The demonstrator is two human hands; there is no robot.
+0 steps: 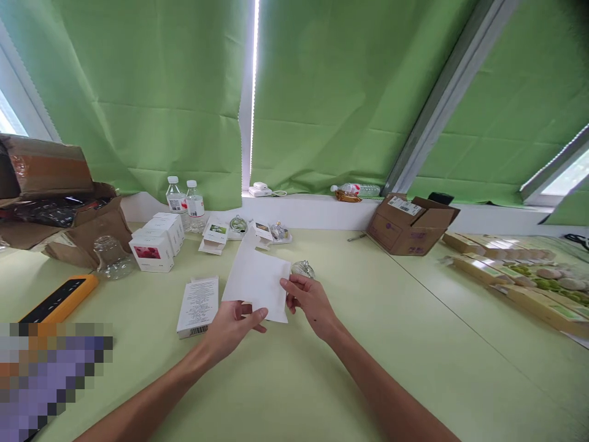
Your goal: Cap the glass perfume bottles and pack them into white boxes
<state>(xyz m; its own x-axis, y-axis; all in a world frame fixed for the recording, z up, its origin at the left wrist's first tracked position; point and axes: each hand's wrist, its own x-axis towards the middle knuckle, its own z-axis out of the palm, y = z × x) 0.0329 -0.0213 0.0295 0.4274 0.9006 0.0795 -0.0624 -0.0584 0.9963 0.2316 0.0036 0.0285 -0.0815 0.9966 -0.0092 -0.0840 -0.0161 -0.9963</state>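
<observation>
A flat white carton sheet is held up over the pale green table by both hands. My left hand pinches its lower edge with thumb and fingers closed on it. Its right lower corner is gripped by my right hand. Just behind the sheet lies a small clear glass bottle. A white printed box lies flat to the left of my left hand.
At the back left stand a stack of white boxes, a glass jar, two water bottles and torn brown cartons. An open cardboard box sits at the back right, trays of goods at far right, an orange device at left.
</observation>
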